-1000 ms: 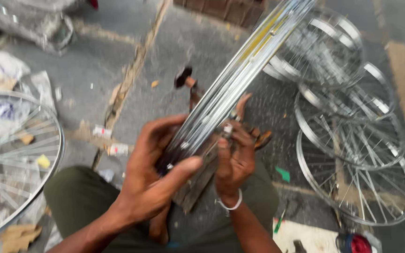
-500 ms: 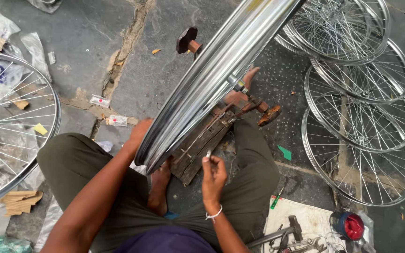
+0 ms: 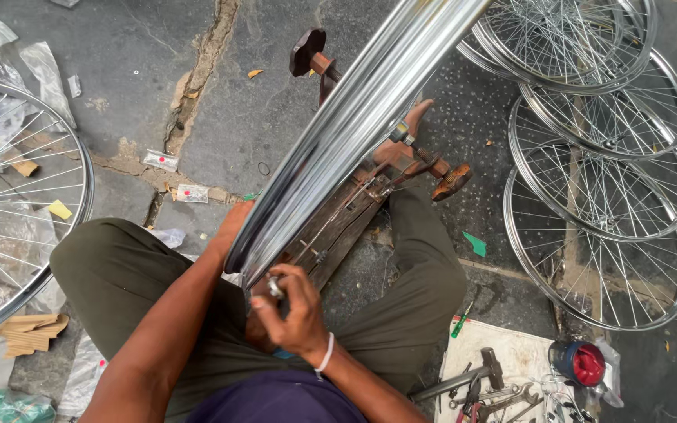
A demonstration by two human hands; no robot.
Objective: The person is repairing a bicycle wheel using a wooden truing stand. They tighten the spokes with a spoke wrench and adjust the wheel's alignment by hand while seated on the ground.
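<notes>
Grey cracked stone pavement carries everything, and we sit on it with olive-trousered legs spread. Off to our right lies a stack of finished spoked steel bicycle wheels, overlapping one another; another spoked wheel lies flat at our left edge.

Across the middle runs the shiny chrome bicycle rim, standing on edge. Its visible stretch slants from low near our lap up and away toward the top right, and its near end rests between our knees, above a worn wooden truing stand with turned wooden knobs.

Our left hand reaches up beside the near end of the rim; most of it is hidden behind the metal, so we cannot tell whether its grip is closed. Our right hand is pinched around a small metal spoke nipple or fitting just under the rim's lower edge.

We judge the work goes best with the rim kept steady by the left hand while the right feeds the small piece squarely in, without forcing it askew.

By our right knee, a white cloth holds a hammer and other small tools.
</notes>
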